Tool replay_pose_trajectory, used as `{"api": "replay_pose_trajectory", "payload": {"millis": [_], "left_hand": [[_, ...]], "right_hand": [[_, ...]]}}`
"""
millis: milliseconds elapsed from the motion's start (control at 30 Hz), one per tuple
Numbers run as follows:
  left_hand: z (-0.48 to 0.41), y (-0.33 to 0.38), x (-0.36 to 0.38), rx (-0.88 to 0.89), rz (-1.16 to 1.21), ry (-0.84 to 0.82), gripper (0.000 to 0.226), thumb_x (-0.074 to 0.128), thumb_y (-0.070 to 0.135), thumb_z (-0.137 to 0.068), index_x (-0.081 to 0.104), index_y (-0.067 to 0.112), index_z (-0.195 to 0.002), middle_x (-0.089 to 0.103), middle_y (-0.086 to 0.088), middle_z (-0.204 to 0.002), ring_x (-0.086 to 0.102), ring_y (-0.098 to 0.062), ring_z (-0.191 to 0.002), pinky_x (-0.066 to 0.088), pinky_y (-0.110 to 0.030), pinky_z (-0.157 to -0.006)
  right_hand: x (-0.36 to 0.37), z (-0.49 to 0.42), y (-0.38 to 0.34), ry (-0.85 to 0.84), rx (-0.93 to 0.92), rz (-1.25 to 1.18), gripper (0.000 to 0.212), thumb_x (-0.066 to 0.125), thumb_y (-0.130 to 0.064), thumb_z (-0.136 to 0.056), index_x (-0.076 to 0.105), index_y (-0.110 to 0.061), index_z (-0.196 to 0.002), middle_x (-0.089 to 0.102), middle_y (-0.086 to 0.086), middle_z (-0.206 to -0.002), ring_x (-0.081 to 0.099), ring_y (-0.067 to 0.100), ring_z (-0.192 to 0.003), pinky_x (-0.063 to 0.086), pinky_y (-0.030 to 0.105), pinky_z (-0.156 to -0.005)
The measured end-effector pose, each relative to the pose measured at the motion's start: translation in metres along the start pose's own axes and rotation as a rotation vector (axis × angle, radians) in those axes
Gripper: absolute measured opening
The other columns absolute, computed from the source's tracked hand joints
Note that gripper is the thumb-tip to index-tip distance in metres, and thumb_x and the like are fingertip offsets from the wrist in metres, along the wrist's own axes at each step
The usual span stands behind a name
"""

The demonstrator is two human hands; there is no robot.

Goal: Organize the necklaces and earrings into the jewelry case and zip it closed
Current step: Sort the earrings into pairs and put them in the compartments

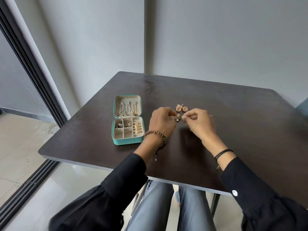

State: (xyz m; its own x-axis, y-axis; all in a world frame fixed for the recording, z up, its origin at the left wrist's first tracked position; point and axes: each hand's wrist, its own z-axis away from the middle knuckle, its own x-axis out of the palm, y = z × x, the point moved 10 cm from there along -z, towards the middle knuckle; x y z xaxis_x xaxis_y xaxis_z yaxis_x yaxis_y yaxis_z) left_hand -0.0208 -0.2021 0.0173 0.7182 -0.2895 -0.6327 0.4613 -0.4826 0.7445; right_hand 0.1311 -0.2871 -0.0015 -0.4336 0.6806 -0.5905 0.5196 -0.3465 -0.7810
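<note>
A teal jewelry case lies open on the dark table, left of my hands. Silver necklaces hang in its lid. The lower tray holds dark earrings and gold rings in its compartments. My left hand and my right hand meet above the table, both pinching a small dark earring between their fingertips. Just behind the hands, a pair of round rose-gold earrings rests on the table.
The dark square table stands against a grey wall corner. A sliding glass door frame runs along the left. My knees in blue jeans sit under the near table edge.
</note>
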Motion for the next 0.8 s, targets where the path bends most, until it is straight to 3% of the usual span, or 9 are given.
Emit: {"api": "replay_pose_trajectory", "payload": {"millis": [133,267,400,567,700,800], "left_hand": [[-0.010,0.004,0.030,-0.038,-0.104,-0.028,0.031,0.048,0.006,-0.095,0.062,0.007,-0.123,0.056,-0.014,-0.129,0.045,-0.030,-0.127,0.042,-0.036,-0.099],[-0.020,-0.003,0.044,-0.119,-0.106,-0.002,0.033,0.047,0.017,-0.101,0.049,0.006,-0.132,0.047,-0.013,-0.136,0.036,-0.030,-0.131,0.041,-0.039,-0.096],[-0.030,-0.009,0.052,-0.127,-0.113,0.000,0.035,0.052,0.033,-0.102,0.055,0.009,-0.126,0.052,-0.010,-0.131,0.041,-0.027,-0.130,0.043,-0.040,-0.094],[-0.037,-0.016,0.052,-0.146,-0.057,0.003,0.031,0.063,0.034,-0.095,0.063,0.019,-0.122,0.067,-0.002,-0.121,0.058,-0.024,-0.118,0.049,-0.037,-0.089],[-0.035,-0.021,0.054,-0.122,-0.028,-0.010,0.023,0.061,0.034,-0.096,0.070,0.026,-0.115,0.071,0.002,-0.115,0.063,-0.020,-0.111,0.051,-0.033,-0.088],[-0.033,-0.024,0.056,-0.083,-0.008,-0.004,0.019,0.059,0.034,-0.096,0.072,0.029,-0.109,0.070,0.003,-0.109,0.065,-0.018,-0.103,0.053,-0.035,-0.084]], "right_hand": [[-0.004,-0.014,0.025,0.065,0.125,-0.011,0.015,0.073,-0.034,-0.086,0.074,-0.020,-0.090,0.077,0.001,-0.091,0.070,0.027,-0.099,0.056,0.038,-0.088],[0.002,-0.021,0.020,0.041,0.124,0.003,0.029,0.075,-0.041,-0.087,0.077,-0.013,-0.088,0.077,0.008,-0.094,0.067,0.028,-0.104,0.054,0.036,-0.087],[0.011,-0.025,0.022,0.028,0.131,0.007,0.017,0.078,-0.030,-0.086,0.080,-0.015,-0.093,0.077,0.007,-0.094,0.068,0.026,-0.102,0.050,0.027,-0.079],[0.012,-0.022,0.032,0.052,0.135,-0.097,0.010,0.079,-0.027,-0.081,0.080,-0.023,-0.090,0.074,-0.007,-0.083,0.069,0.011,-0.084,0.043,0.016,-0.059],[0.011,-0.017,0.025,0.070,0.024,-0.135,0.007,0.076,-0.022,-0.084,0.078,-0.022,-0.090,0.072,-0.011,-0.081,0.062,-0.006,-0.071,0.049,0.014,-0.068],[0.013,-0.014,0.020,0.061,-0.041,-0.133,0.007,0.073,-0.021,-0.087,0.075,-0.026,-0.092,0.069,-0.015,-0.081,0.063,-0.007,-0.073,0.050,0.019,-0.075]]}}
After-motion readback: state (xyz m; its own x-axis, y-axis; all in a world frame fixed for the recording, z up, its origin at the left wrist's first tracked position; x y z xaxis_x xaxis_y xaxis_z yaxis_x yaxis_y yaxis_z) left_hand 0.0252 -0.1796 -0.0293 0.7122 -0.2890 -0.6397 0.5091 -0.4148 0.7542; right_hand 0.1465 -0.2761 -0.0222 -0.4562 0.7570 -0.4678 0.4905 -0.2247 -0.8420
